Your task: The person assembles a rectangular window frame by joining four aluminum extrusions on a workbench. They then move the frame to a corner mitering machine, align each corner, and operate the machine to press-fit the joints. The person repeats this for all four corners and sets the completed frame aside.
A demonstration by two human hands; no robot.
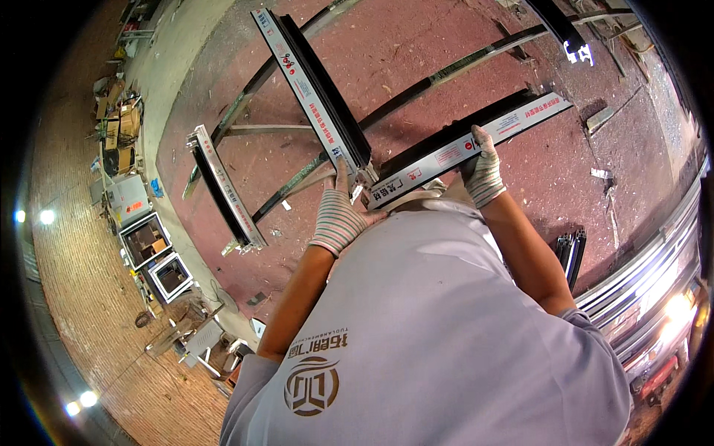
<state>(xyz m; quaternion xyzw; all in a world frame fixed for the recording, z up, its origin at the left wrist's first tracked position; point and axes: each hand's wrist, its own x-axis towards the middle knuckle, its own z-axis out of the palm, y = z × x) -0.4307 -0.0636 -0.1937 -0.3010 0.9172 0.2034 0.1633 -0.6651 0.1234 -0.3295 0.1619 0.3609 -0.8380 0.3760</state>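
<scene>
Two black aluminium profiles with white protective film meet near their ends in front of my body, at an angle. The left profile point(309, 93) runs away to the upper left; the right profile point(472, 145) slants to the upper right. My left hand point(338, 217), in a striped glove, grips the near end of the left profile, a finger lying on its film face. Around the middle of the right profile my right hand point(485, 169), gloved alike, is closed with the thumb on top. The exact joint between the ends is partly hidden.
Dark metal rails point(439, 78) of a low stand cross above the red floor point(416, 37). A shorter profile point(224, 189) lies across them at left, another profile point(558, 30) at far right. Long profiles point(654, 260) are stacked at right; boxes point(128, 123) line the left.
</scene>
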